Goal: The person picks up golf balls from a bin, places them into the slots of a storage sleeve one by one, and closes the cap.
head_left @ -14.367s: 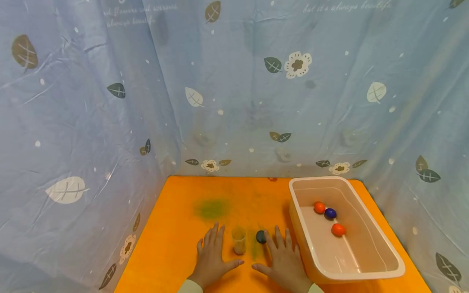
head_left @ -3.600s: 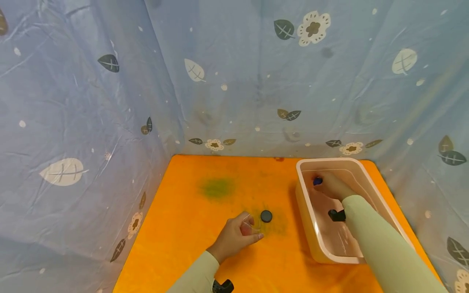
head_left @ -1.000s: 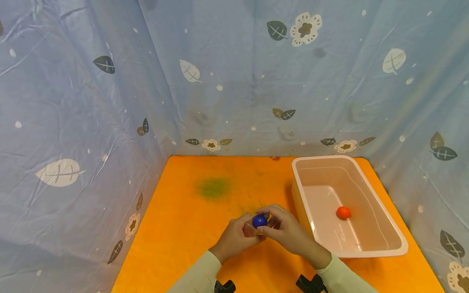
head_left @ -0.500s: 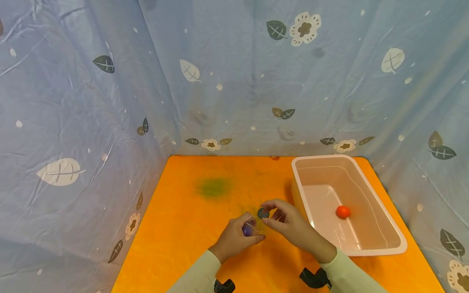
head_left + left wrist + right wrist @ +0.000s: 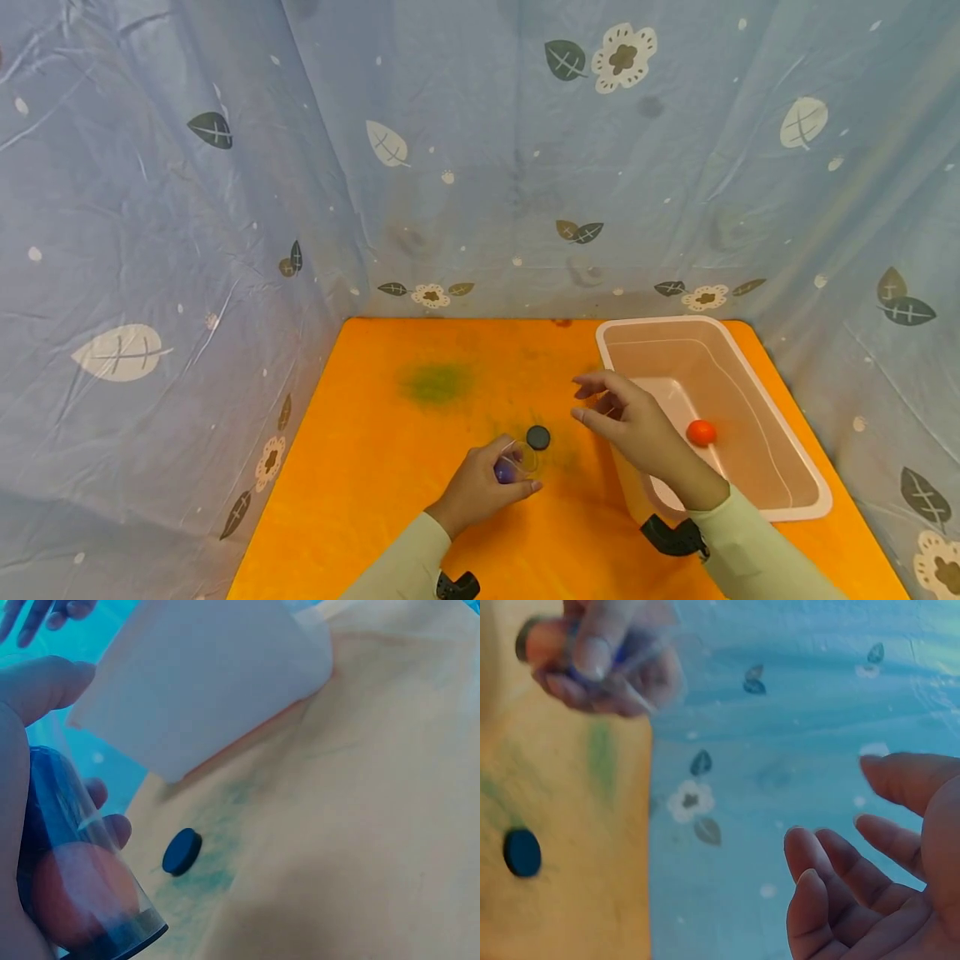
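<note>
My left hand point(image 5: 516, 477) grips a small clear cup point(image 5: 512, 461) standing on the orange table point(image 5: 375, 508). Inside the cup point(image 5: 79, 859) a blue ball point(image 5: 43, 796) sits on top of an orange ball point(image 5: 81, 894). A black round cap point(image 5: 537, 437) lies flat on the table just right of the cup, and it shows again as a cap point(image 5: 182, 850) near the bin wall. My right hand point(image 5: 588, 398) hovers empty with relaxed fingers point(image 5: 832, 885) between the cap and the bin. One orange ball point(image 5: 701, 432) rests in the pale bin point(image 5: 660, 320).
The bin stands at the table's right side, close to the right edge. A green smear point(image 5: 437, 383) marks the table behind the cup. Blue patterned curtains point(image 5: 480, 167) close in the table at the back and both sides.
The blue ball has gone from my right fingers into the cup. My right hand has let go and moved up and right, away from the cup towards the bin.
</note>
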Available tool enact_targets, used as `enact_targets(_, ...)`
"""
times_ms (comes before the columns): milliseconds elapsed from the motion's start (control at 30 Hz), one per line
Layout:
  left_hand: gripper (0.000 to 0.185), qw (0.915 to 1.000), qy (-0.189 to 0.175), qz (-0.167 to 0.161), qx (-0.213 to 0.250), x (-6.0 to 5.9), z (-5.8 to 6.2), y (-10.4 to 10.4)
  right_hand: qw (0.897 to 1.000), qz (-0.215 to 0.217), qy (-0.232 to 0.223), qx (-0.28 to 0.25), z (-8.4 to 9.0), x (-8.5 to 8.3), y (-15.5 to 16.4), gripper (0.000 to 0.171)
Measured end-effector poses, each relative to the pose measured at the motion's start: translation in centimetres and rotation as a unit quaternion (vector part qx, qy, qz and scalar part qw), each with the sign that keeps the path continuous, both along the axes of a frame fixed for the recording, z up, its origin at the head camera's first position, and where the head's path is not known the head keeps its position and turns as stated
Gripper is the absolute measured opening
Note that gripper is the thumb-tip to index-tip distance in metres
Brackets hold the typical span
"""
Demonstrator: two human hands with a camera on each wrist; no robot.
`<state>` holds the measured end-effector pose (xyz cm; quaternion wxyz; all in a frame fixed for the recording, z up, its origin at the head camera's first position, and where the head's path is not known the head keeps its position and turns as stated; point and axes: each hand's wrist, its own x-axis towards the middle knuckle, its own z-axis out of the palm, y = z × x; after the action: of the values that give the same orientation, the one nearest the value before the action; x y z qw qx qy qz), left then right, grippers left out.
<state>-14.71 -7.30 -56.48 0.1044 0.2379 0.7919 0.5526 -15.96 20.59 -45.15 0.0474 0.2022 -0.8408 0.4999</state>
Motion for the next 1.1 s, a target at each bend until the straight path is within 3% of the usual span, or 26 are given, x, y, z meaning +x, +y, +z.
enact_targets(233,0.036,0.9999,-0.009,0.009,-0.009,0.0,0.1,-0.1,0.999,-0.046,0.003,0.019,1.4,-1.7,2.9,0.043)
enact_targets(367,0.037,0.9999,-0.005,0.009,-0.009,0.0,0.0,-0.2,0.997,-0.073,-0.007,0.030,1.3,-3.1,4.9,0.046)
enact_targets(600,0.035,1.0000,0.001,0.007,-0.004,-0.1,-0.3,-0.4,0.994,-0.093,-0.023,0.043,-0.4,-5.2,8.1,0.050)
enact_targets(867,0.035,0.9999,0.004,0.011,-0.007,-0.2,-0.2,-0.7,0.986,-0.101,-0.063,0.116,-2.6,-6.6,10.8,0.063)
enact_targets(967,0.035,1.0000,-0.001,0.009,0.000,-0.2,-0.2,-0.6,0.980,-0.101,-0.081,0.151,-3.4,-7.1,11.6,0.069)
enact_targets(1100,0.034,0.9999,-0.009,0.011,0.001,-0.2,-0.3,-0.4,0.963,-0.102,-0.126,0.216,-4.6,-7.7,12.8,0.078)
